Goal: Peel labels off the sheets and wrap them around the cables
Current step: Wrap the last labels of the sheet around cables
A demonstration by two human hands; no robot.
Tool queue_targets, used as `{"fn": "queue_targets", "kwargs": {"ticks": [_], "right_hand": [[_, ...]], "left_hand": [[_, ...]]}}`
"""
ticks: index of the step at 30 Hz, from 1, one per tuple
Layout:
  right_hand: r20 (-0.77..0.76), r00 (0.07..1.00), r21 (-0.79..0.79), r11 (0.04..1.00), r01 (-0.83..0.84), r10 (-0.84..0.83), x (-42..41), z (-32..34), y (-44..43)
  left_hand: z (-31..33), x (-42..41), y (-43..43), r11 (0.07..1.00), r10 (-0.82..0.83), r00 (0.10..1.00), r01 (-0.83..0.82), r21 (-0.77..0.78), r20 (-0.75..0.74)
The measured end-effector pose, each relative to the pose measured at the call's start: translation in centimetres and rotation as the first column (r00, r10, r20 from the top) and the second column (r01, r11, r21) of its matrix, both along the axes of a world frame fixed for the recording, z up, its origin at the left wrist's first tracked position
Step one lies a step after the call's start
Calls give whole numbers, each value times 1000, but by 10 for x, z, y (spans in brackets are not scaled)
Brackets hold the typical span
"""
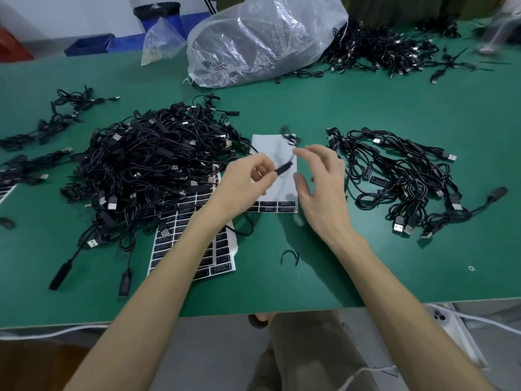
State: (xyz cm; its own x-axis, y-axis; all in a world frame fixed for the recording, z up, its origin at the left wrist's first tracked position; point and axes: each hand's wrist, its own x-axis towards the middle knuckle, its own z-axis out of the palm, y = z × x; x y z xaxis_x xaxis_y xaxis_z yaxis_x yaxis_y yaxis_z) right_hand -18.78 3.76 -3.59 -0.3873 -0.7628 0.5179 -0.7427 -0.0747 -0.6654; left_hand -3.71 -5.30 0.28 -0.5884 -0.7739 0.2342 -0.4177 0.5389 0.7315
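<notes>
Two bare hands are hovering over the middle of the green table. The left hand is pinching a small black piece between thumb and curled fingers; it is blurred, so I cannot tell whether it is a label or part of a cable. The right hand is spreading its fingers loosely and gripping nothing, with the forefinger tip just beside the piece's upper end. Under both hands a nearly bare sheet is lying flat, with one row of black labels at its near edge. A fuller label sheet is lying partly under the left forearm, touching the big heap of cables. A smaller cable pile is sitting to the right, and a clear plastic bag behind.
</notes>
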Motion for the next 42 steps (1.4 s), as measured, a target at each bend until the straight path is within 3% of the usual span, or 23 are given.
{"fn": "queue_targets", "kwargs": {"ticks": [3,7,10,15,24,30,33,42], "right_hand": [[-127,992,19,1000,-5,7,0,-3,-2],[-176,983,165,986,-19,48,-1,-6,-2],[-133,987,211,976,-62,91,0,-4,-2],[114,979,222,957,-189,167,-2,-4,-1],[130,974,245,947,-210,183,-2,-9,-2],[106,988,238,962,-136,113,-3,-13,-5],[94,991,239,964,-117,97,-4,-14,-5],[176,950,155,946,-284,257,1,-9,0]], "left_hand": [[-3,7,4,998,-51,998,53,-42,36],[-9,13,5,1000,-18,998,19,23,-52],[-16,20,3,1000,-11,999,11,6,-39],[-27,31,-2,990,-80,967,106,-95,243],[-36,21,4,981,-9,979,48,-189,205],[-37,32,2,996,-81,994,82,-14,80],[-38,31,2,998,-54,997,55,-6,57],[-34,30,6,994,-60,996,66,-91,72]]}}
